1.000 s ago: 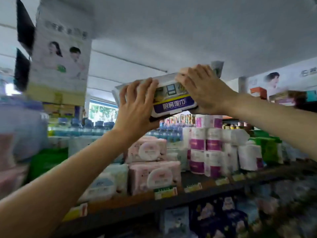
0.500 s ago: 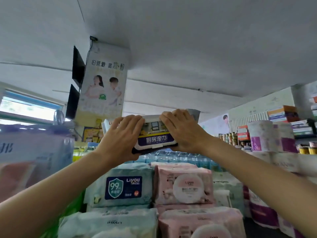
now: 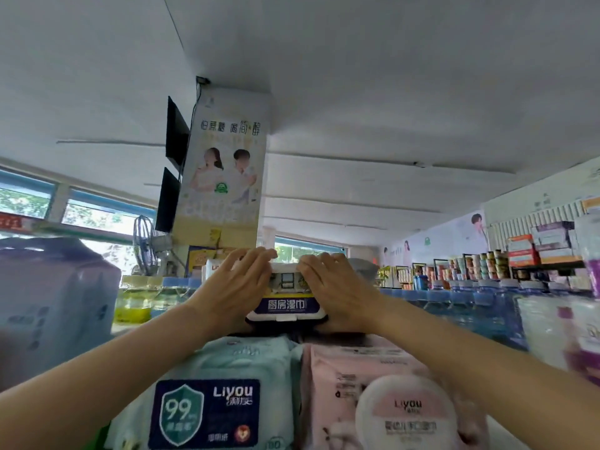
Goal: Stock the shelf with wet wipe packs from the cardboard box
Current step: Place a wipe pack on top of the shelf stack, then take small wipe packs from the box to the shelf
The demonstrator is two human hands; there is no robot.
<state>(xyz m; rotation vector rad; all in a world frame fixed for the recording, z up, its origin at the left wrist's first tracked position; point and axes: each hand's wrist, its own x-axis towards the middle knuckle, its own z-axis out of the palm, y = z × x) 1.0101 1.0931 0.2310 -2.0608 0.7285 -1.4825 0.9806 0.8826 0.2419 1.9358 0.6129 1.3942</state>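
In the head view the left hand (image 3: pixel 242 287) and right hand (image 3: pixel 337 289) each grip an end of the wet wipe pack (image 3: pixel 285 298) above the teal pack (image 3: pixel 224 384) and pink pack (image 3: pixel 383 384), where an off-centre release could tip it off that soft stack.

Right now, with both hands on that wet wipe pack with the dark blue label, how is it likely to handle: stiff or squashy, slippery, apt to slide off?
The wet wipe pack probably gives a little: soft film around a rigid white flip lid. Its glossy wrap looks somewhat slippery, which may be why the left hand and right hand clasp both ends. Flat and wide, it should sit steadily on the packs below, unlikely to roll.
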